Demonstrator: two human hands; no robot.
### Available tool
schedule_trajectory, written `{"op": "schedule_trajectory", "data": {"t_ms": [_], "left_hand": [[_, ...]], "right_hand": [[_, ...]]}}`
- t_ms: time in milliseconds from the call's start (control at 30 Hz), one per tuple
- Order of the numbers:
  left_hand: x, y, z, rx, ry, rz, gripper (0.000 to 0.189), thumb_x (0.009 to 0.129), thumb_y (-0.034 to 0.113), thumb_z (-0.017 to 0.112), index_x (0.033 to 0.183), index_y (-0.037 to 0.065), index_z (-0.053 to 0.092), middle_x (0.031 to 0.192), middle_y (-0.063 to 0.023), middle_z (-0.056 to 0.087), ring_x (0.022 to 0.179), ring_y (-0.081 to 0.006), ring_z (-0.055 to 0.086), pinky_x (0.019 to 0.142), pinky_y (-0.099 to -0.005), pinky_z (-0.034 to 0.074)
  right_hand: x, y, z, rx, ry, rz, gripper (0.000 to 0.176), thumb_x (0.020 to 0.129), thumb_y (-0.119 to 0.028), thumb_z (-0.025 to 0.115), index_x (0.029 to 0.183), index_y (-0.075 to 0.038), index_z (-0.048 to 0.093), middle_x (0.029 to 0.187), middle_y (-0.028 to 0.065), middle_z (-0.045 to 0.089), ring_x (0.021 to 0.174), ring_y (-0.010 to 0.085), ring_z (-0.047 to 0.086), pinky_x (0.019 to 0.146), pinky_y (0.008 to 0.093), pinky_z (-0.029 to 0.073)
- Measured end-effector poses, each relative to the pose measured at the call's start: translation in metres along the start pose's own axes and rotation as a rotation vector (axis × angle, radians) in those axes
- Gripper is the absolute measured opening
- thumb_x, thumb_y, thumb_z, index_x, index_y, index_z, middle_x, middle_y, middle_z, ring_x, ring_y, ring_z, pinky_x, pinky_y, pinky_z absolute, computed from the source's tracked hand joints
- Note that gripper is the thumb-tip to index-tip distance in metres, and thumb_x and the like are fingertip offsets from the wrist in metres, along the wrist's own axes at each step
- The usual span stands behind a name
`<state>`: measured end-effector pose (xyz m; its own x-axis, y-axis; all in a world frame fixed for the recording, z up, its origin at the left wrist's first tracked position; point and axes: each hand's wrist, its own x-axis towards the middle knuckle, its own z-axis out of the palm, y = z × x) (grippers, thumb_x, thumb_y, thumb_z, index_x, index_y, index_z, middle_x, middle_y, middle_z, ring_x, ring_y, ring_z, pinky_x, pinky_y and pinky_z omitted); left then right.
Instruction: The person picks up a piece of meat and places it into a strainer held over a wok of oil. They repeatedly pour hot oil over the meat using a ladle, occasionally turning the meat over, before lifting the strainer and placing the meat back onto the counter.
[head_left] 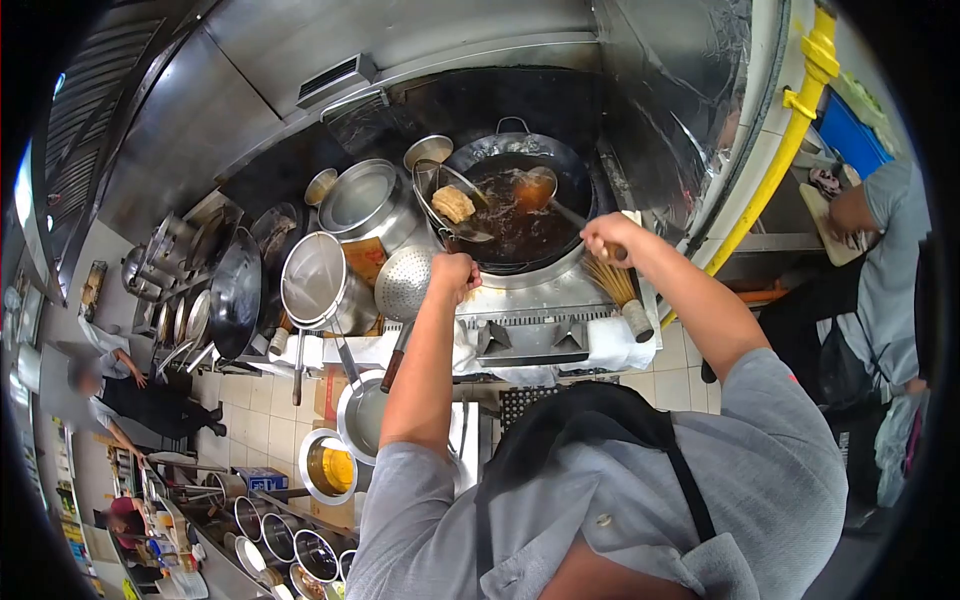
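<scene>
Observed from the head camera, which is heavily bowed at the edges.

1. Left hand (452,272): fingers clenched round the handle of a wire skimmer (470,232). I note the arm is raised and nearly straight.
2. Right hand (605,238): fingers clenched round the handle of a ladle (533,188).
3. The skimmer basket sits at the left rim of the wok (575,150) and carries one pale fried piece (453,203). The piece appears to be clear of the dark liquid (515,232), though I cannot be certain at this size.
4. Key relation: the fried piece lies straight ahead of the left hand, along the skimmer handle, whose long axis runs from the hand towards the back of the stove (530,325). The ladle handle runs on a slant from the right hand, forward and to the left, so its bowl rests in the liquid just right of the basket. The two tools are close together, and I cannot tell whether they touch. The left hand is the nearer to the piece.
5. Surroundings: a bamboo brush (618,288) lies at the stove's front right corner. A perforated scoop (403,283) and steel pots (360,197) stand along its left side. A co-worker (890,270) works at a separate surface well apart on the right.
</scene>
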<state>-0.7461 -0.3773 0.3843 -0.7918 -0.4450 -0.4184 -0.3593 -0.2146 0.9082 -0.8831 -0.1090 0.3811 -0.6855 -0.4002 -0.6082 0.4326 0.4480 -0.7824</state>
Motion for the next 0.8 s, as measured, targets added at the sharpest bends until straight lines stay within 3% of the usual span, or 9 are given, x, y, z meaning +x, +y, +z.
{"op": "schedule_trajectory", "data": {"t_ms": [67, 100, 200, 467, 800], "left_hand": [[0.001, 0.001, 0.002, 0.021, 0.007, -0.015, 0.007, 0.076, -0.002, 0.043, 0.071, -0.003, 0.048, 0.060, -0.0102, 0.049, 0.048, -0.0183, 0.048, 0.043, -0.0312, 0.043], [0.001, 0.000, 0.003, 0.038, 0.020, -0.030, 0.008, 0.075, -0.002, 0.042, 0.069, -0.001, 0.047, 0.059, -0.0087, 0.049, 0.048, -0.0178, 0.048, 0.044, -0.0314, 0.044], [0.004, -0.004, 0.009, 0.071, 0.020, -0.039, 0.007, 0.075, -0.002, 0.043, 0.070, -0.001, 0.047, 0.059, -0.0088, 0.049, 0.049, -0.0180, 0.049, 0.045, -0.0316, 0.045], [0.012, -0.013, 0.023, 0.031, -0.023, -0.078, 0.003, 0.074, -0.003, 0.045, 0.074, -0.001, 0.046, 0.062, -0.0087, 0.049, 0.051, -0.0172, 0.048, 0.048, -0.0310, 0.045], [0.009, -0.009, 0.026, 0.001, -0.060, -0.069, 0.005, 0.073, -0.004, 0.044, 0.077, -0.002, 0.046, 0.065, -0.0093, 0.049, 0.053, -0.0168, 0.048, 0.048, -0.0312, 0.045]], "right_hand": [[-0.006, -0.007, -0.014, 0.821, -0.412, 0.305, 0.018, 0.082, -0.011, 0.047, 0.067, -0.001, 0.044, 0.049, 0.0004, 0.043, 0.035, 0.0065, 0.043, 0.030, 0.0190, 0.037], [-0.022, -0.015, -0.009, 0.880, -0.334, 0.277, 0.018, 0.083, -0.008, 0.045, 0.068, -0.001, 0.039, 0.049, -0.0021, 0.038, 0.035, 0.0028, 0.040, 0.029, 0.0134, 0.032], [-0.038, -0.027, -0.008, 0.936, -0.354, 0.262, 0.017, 0.083, -0.007, 0.045, 0.069, -0.003, 0.036, 0.050, -0.0017, 0.040, 0.034, 0.0037, 0.040, 0.028, 0.0156, 0.032], [-0.041, -0.061, 0.013, 0.568, -0.335, 0.034, 0.025, 0.083, -0.010, 0.046, 0.059, -0.010, 0.036, 0.048, -0.0030, 0.040, 0.034, 0.0043, 0.037, 0.030, 0.0171, 0.031], [-0.064, -0.084, 0.032, 0.358, -0.084, -0.138, 0.018, 0.081, -0.004, 0.049, 0.063, -0.003, 0.046, 0.053, 0.0008, 0.045, 0.039, 0.0060, 0.041, 0.032, 0.0177, 0.032]]}}
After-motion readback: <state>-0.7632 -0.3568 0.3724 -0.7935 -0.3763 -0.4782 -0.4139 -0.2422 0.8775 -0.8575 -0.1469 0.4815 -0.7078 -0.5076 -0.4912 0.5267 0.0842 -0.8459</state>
